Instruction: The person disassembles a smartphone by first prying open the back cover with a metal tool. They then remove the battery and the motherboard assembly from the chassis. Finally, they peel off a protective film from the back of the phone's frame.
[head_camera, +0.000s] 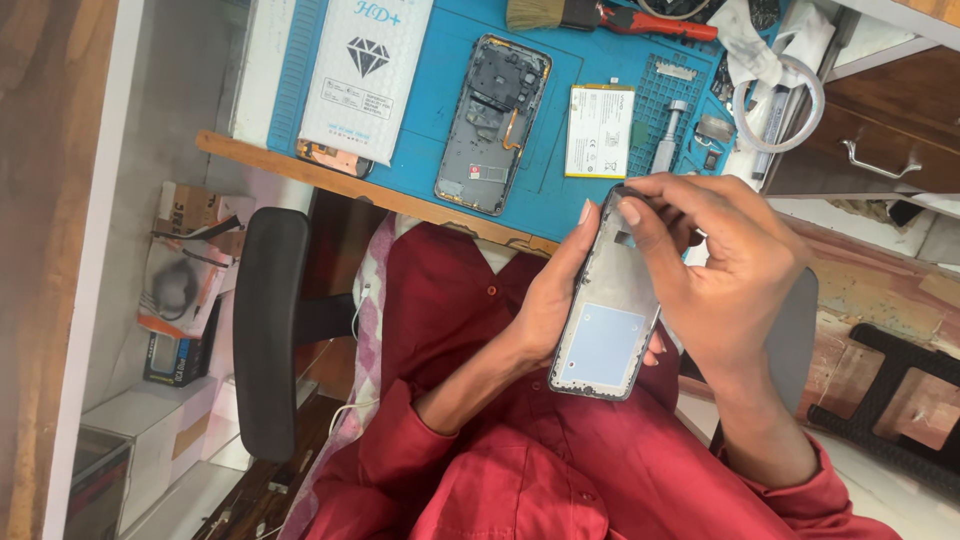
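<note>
Left hand (553, 300): wrapped around the left edge of a grey metal phone frame with a pale blue rectangular panel (607, 310), thumb laid along its side, fingertips showing beneath the right edge. The frame is held tilted above the lap, in front of the red buttoned shirt (480, 440).

Right hand (722, 262): curled over the frame's top end, thumb and forefinger pinched at the upper corner; whether anything is held between them cannot be told.

Just beyond the hands, a blue rubber work mat (560, 190) is seen on the wooden bench edge. On it lie a dark opened phone back with exposed parts (492, 123), a white flat battery (599, 130), a white printed box (366, 75) and a brush with a red handle (610, 16). A black chair armrest (268, 330) is noted at the left.
</note>
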